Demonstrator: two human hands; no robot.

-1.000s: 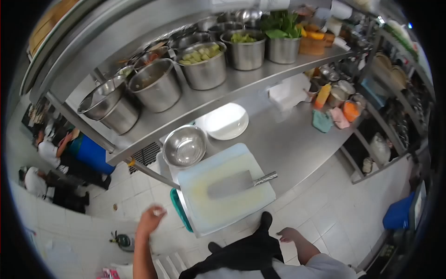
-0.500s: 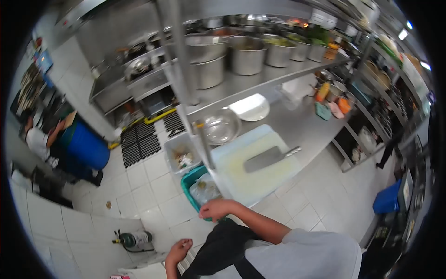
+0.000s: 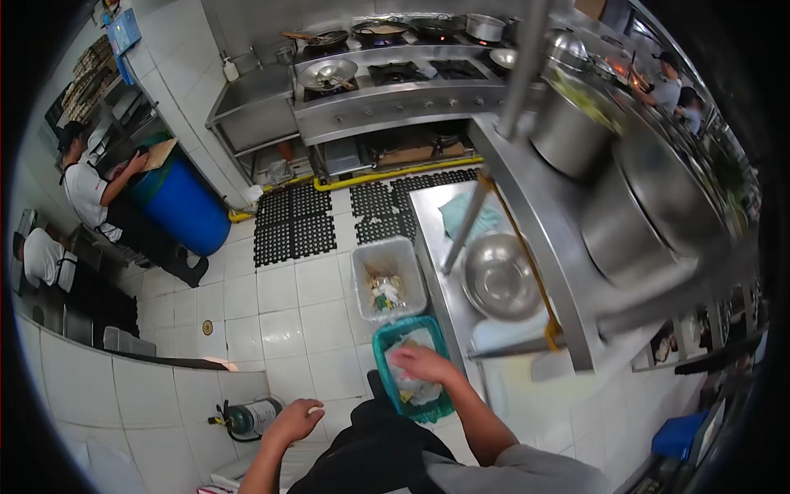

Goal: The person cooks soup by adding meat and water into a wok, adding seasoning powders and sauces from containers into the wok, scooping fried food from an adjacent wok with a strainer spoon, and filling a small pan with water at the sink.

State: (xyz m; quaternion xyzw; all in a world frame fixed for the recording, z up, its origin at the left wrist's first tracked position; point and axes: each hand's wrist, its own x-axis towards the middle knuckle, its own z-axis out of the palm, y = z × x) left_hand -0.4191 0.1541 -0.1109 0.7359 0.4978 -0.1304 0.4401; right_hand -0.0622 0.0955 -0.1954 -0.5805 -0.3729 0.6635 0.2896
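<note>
Well, we find the green bin [image 3: 381,350] at the lower centre of the frame, on the tiled floor [image 3: 284,288] beside the counter [image 3: 433,276], with a translucent plastic bag [image 3: 421,336] inside. Our right hand [image 3: 418,363] is over its opening, blurred, fingers pointing left; we cannot tell whether they grip anything or touch the bag. We judge it best to keep that hand low and within the rim, so nothing lands on the floor, and to mind the counter edge near the forearm. Our left hand [image 3: 298,420], left of the bin, has its fingers loosely bent with nothing visible in them; we do well to leave it clear of the rim.

Just above, we see a pale grey bin [image 3: 412,261] with scraps [image 3: 385,295] in it. Right of centre, a metal bowl [image 3: 500,276] and a green cloth [image 3: 469,218] rest on the counter. At lower left we notice a fire extinguisher [image 3: 253,418]; at upper left, a co-worker [image 3: 92,185] stands by a blue barrel [image 3: 196,212].
</note>
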